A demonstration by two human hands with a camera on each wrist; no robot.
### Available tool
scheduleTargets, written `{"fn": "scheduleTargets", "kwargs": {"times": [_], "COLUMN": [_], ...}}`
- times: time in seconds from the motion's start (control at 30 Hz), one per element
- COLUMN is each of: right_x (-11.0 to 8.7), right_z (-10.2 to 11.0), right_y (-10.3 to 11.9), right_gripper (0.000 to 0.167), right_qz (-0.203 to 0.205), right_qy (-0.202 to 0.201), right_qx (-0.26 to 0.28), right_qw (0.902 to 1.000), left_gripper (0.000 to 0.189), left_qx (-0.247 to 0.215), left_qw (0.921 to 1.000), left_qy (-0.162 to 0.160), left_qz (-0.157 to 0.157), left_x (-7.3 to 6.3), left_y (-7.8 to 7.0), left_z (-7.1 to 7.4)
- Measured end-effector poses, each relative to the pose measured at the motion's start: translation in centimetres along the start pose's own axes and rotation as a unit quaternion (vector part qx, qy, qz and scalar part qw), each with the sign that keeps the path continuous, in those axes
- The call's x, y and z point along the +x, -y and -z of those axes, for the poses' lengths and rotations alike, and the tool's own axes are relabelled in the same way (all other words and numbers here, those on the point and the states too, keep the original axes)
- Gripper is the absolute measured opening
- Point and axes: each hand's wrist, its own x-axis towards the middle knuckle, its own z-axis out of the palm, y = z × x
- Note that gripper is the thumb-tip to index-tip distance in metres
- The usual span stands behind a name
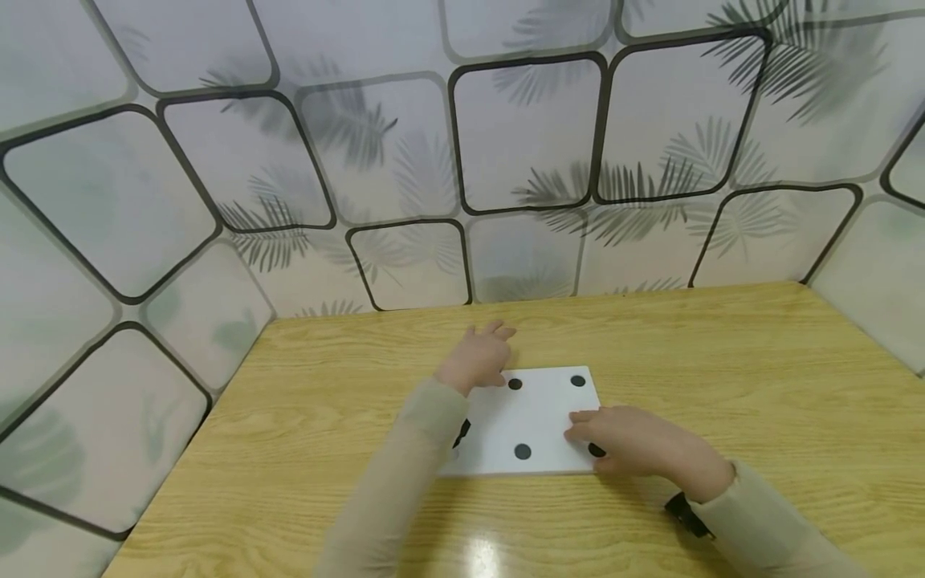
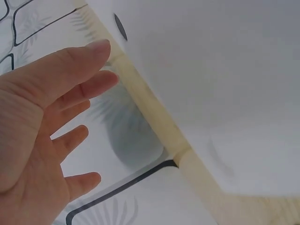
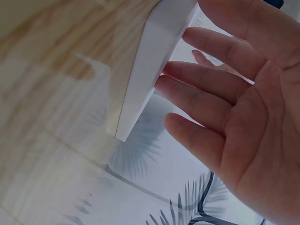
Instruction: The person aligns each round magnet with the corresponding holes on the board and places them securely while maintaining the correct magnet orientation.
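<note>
A white rectangular board (image 1: 545,413) with several black round dots lies flat on the wooden table. Over its far left part is my left hand (image 1: 477,359), fingers spread and holding nothing. In the left wrist view that hand (image 2: 51,108) appears beside the white surface (image 2: 225,93), thumb and fingers apart. At the board's right side, my right hand (image 1: 639,440) reaches over the near right corner and partly covers a dot there. From the right wrist, its extended fingers lie close to the board's side edge (image 3: 145,65); whether they touch it I cannot tell.
The wooden table (image 1: 325,377) extends around the board on all sides. A patterned wall covering (image 1: 531,136) with dark rounded frames and leaf prints rises behind and at both sides. Dark wrist devices (image 1: 686,514) show at the cuffs.
</note>
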Motion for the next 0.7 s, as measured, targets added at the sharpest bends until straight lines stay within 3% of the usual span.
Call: {"fn": "scheduleTargets", "kwargs": {"times": [0.23, 0.5, 0.7], "right_x": [0.0, -0.2, -0.1], "right_z": [0.0, -0.1, -0.2], "right_y": [0.0, 0.0, -0.2], "right_gripper": [0.037, 0.036, 0.036], "right_qz": [-0.001, 0.008, 0.008], "right_qy": [0.002, -0.007, -0.007], "right_qx": [-0.003, -0.005, -0.007], "right_qw": [1.0, 0.9999, 0.9999], "left_gripper": [0.027, 0.024, 0.021], "left_qx": [-0.01, 0.016, -0.025], "left_qw": [0.9998, 0.9996, 0.9993], "left_qy": [-0.015, -0.018, -0.027], "left_qz": [-0.01, -0.018, -0.007], "left_x": [-1.9, -4.3, -6.2], "left_y": [1.5, 3.6, 5.7], "left_z": [0.1, -0.8, -2.0]}}
